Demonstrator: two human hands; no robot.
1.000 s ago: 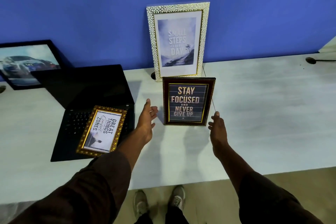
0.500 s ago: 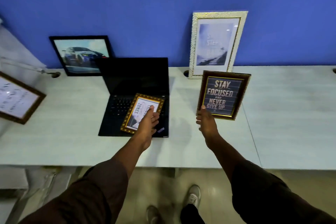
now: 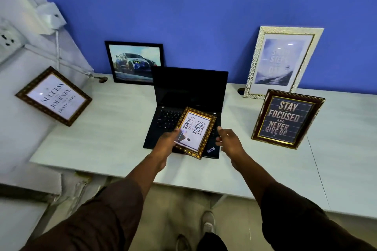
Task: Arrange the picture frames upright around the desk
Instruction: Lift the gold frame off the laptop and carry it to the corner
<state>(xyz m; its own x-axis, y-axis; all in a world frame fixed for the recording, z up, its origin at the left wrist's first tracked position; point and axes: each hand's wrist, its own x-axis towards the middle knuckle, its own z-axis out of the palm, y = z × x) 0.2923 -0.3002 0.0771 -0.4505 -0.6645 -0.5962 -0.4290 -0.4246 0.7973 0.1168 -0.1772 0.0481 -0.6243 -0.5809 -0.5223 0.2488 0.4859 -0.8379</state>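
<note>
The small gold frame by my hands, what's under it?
The small gold frame lies on the open black laptop, covering the right of its keyboard and palm rest. The left hand hides the frame's near left corner.

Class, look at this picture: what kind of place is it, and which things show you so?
Probably an office or study: a long white desk against a blue wall, an open laptop and a wall power socket.
</note>
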